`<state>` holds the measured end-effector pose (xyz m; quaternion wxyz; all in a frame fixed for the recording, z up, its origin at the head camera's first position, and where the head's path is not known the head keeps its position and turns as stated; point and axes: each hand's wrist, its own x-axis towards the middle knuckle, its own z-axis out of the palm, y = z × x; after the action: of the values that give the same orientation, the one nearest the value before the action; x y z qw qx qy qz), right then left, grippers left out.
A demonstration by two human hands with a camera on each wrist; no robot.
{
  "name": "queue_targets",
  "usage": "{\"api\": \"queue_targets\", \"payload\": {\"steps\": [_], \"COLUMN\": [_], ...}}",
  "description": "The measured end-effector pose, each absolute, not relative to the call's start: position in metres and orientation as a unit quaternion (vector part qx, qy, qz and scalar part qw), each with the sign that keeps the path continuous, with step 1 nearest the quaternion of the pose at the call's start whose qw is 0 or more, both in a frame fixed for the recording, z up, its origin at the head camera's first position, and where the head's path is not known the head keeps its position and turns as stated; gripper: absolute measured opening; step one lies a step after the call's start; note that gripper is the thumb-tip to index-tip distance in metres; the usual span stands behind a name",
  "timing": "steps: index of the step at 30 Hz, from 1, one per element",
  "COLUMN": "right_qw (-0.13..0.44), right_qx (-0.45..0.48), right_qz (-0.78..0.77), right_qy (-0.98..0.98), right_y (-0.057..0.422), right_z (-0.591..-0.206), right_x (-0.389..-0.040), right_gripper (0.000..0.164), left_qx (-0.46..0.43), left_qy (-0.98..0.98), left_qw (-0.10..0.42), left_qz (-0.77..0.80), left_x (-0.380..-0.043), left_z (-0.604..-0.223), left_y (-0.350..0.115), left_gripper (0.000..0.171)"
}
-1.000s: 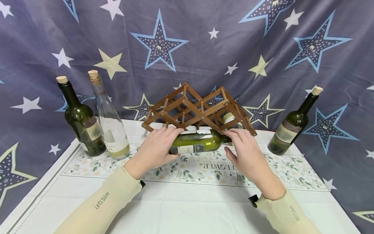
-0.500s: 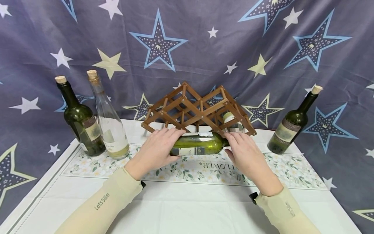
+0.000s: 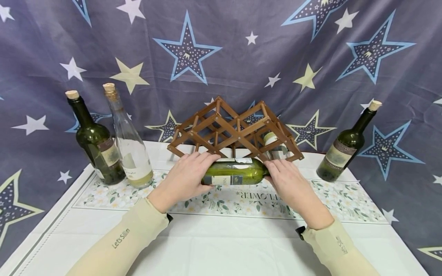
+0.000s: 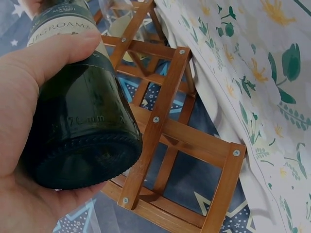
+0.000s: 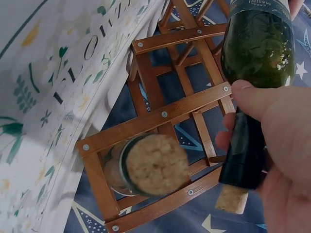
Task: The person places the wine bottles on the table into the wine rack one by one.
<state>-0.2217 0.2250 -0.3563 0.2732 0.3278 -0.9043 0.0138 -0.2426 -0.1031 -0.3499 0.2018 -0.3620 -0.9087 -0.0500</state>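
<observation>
A green wine bottle lies sideways in the air, close in front of a brown wooden lattice wine rack. My left hand grips its base end, thumb across the label in the left wrist view. Around its neck curl the fingers of my right hand. In the right wrist view the cork sticks out below that hand. A clear bottle lies in the rack's lower right compartment; a round, cork-coloured end faces the right wrist camera there.
At the left stand a dark green corked bottle and a clear corked bottle. Another dark green corked bottle stands at the right. A floral runner lies on the white tablecloth, before a star-patterned curtain.
The bottle has come slightly down and nearer to me. My right hand has moved slightly down, and its fingers have closed further around the neck.
</observation>
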Motion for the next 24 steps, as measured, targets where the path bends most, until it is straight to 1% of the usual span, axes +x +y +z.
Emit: {"api": "queue_targets", "payload": {"steps": [14, 24], "right_qw": [0.254, 0.238], "right_qx": [0.352, 0.347], "right_qz": [0.001, 0.007], "right_qy": [-0.901, -0.907], "right_y": [0.2291, 0.2296], "right_z": [-0.3594, -0.3574], "right_x": [-0.2232, -0.2212], "right_gripper": [0.038, 0.037], "left_qx": [-0.348, -0.34], "left_qy": [-0.918, -0.92], "left_qw": [0.18, 0.182], "left_qz": [-0.059, -0.068], "left_x": [-0.2426, -0.2441], "left_z": [-0.3492, -0.3507], "left_y": [-0.1071, -0.109], "left_gripper": [0.093, 0.092]}}
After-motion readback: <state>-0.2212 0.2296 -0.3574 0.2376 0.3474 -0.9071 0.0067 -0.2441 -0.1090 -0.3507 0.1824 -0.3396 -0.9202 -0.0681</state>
